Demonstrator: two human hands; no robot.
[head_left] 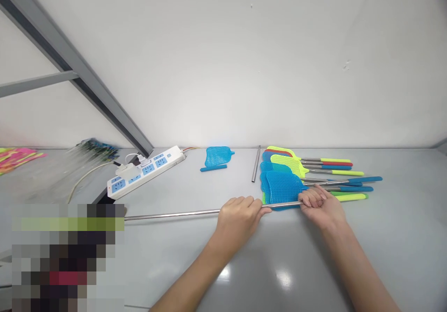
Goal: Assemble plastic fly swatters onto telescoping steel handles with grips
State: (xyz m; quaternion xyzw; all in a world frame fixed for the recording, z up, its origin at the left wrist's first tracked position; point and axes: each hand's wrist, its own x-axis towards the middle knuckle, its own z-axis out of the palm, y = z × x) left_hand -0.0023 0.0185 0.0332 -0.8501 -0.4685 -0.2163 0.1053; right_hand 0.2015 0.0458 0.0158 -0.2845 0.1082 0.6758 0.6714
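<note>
Head view: I observe one metal rod [174,215] across the tabletop [401,247]. Left hand [240,215] fingers wrap it; right hand [321,206] fingers curl around its right portion. Beyond: one loose blue swatter head [219,155], one short tube [256,164].

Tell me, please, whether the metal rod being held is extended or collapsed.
Extended: the metal rod runs far past the left hand, much longer than the loose tube.

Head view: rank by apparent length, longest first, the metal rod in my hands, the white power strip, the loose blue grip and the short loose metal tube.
1. Metal rod
2. White power strip
3. Blue grip and short metal tube: too alike to rank
</note>
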